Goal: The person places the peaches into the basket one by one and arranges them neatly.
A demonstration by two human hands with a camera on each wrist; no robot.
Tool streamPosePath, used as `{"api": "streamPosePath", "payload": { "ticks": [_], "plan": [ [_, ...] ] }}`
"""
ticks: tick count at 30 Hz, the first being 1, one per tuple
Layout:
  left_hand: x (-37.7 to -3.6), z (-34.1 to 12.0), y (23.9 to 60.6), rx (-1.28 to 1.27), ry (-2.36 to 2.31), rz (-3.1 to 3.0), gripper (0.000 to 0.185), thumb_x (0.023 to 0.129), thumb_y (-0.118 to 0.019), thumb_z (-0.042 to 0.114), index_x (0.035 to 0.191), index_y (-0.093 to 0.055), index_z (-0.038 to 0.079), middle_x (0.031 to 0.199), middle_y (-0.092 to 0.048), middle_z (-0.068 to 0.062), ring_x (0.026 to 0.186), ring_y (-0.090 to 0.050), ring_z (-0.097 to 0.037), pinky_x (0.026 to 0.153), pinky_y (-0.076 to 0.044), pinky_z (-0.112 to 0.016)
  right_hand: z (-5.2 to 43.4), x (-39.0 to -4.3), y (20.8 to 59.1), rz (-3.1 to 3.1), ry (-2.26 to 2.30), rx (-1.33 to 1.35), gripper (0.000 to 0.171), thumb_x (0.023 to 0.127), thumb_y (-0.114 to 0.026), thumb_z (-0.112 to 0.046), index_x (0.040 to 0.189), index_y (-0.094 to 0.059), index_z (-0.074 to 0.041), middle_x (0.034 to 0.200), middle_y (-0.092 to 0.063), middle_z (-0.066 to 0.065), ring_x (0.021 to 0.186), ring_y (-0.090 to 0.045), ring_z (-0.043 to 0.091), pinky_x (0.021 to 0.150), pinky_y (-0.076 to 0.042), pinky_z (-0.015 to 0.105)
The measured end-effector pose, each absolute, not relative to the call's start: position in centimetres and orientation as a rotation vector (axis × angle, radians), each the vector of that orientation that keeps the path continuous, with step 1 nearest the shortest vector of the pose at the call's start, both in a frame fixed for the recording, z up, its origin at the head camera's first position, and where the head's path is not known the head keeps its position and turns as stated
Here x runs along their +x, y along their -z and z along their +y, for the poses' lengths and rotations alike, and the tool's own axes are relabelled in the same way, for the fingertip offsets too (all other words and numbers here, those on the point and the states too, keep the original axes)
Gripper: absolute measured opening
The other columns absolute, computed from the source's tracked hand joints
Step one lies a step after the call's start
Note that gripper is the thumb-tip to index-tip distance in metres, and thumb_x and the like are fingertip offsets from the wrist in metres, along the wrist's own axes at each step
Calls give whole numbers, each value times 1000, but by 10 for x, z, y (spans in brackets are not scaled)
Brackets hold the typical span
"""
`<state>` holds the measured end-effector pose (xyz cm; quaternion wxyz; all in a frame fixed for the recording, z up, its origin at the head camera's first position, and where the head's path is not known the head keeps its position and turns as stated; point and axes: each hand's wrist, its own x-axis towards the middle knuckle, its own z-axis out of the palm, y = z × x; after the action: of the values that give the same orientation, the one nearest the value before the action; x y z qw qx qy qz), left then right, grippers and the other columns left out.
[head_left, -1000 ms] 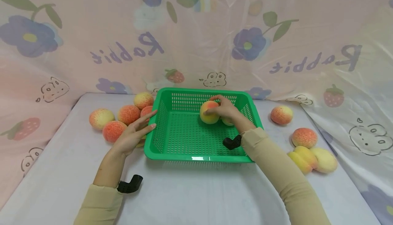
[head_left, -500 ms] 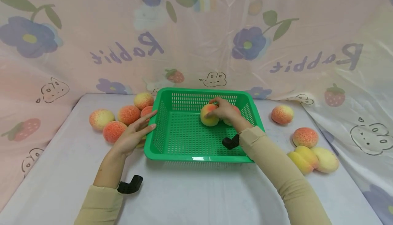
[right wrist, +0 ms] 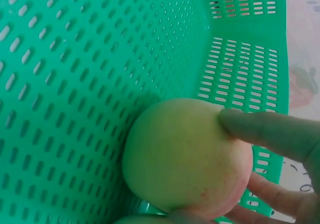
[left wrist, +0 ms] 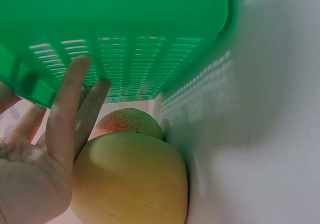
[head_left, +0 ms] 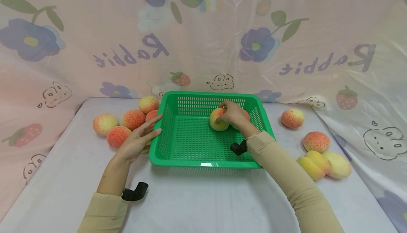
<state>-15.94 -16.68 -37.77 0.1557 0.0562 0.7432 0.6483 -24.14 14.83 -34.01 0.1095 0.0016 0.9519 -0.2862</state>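
Right hand (head_left: pixel 234 114) curls around a peach (head_left: pixel 218 120) inside the green basket (head_left: pixel 190 157), near its far right corner; a second peach behind the wrist is mostly hidden. Left hand (head_left: pixel 137 140), fingers straight, presses the basket's left wall, covering a yellow peach (left wrist: pixel 131 181) beside it. The basket floor's left half lies bare.

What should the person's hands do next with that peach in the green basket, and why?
Probably let go: the right hand grips a peach that already sits low on the basket floor, beside another peach near the far right corner. The left hand rests flat against the basket's left wall, steadying it. Opening the fingers looks like the natural next step.
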Motion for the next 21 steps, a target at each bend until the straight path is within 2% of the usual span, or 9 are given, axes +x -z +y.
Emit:
{"api": "streamPosePath", "payload": {
  "ticks": [4,6,8,11,14,17,19,21],
  "plan": [
    [-159,-167,378,161,-1856,2119,59,98,-55,34,151,-30,29,157,-15,-19,124,-51,-33,84,-53,-30,151,-242,340,2792,840,-25,63,78,-79,-21,133,-52,-8,130,-53,17,114,-53,32,92,-48,43],
    [-160,-167,378,163,-1865,2095,60,98,-55,34,152,-29,29,157,-14,-20,110,-61,-28,81,-55,-32,153,-241,339,2776,843,-23,63,78,-79,-22,133,-51,-9,129,-54,16,113,-54,32,92,-48,44],
    [-160,-167,378,167,-1869,2086,60,98,-55,34,152,-29,29,157,-14,-20,103,-65,-24,81,-55,-32,154,-240,337,2763,847,-32,64,78,-79,-23,134,-51,-9,130,-54,17,114,-54,33,94,-47,45],
    [-160,-168,378,167,-1860,2098,60,98,-55,35,152,-29,29,157,-13,-20,104,-64,-23,82,-55,-32,159,-240,334,2746,851,-55,63,80,-78,-23,135,-51,-9,134,-51,19,119,-51,35,98,-44,48],
    [-160,-168,378,159,-1845,2127,60,98,-55,36,152,-29,30,158,-12,-20,114,-59,-33,83,-54,-32,166,-240,330,2710,911,-98,61,82,-75,-22,136,-51,-7,137,-49,22,123,-48,37,101,-43,48],
    [-159,-168,377,159,-1840,2132,61,98,-55,37,152,-28,31,158,-10,-21,126,-48,-40,85,-53,-30,176,-238,327,2608,1070,-105,59,85,-73,-19,137,-50,-6,136,-50,23,121,-51,37,98,-46,47],
    [-158,-168,377,164,-1840,2130,61,98,-55,36,152,-28,30,158,-10,-21,128,-46,-40,85,-52,-29,184,-236,325,2510,1205,-98,57,87,-70,-17,138,-48,-5,137,-49,23,119,-53,37,97,-48,46],
    [-157,-167,376,173,-1840,2126,61,98,-54,36,152,-27,29,158,-10,-22,124,-51,-35,85,-52,-29,192,-233,325,2422,1323,-98,57,89,-69,-15,140,-46,-3,137,-49,23,118,-55,37,96,-50,46]
  ]
}}
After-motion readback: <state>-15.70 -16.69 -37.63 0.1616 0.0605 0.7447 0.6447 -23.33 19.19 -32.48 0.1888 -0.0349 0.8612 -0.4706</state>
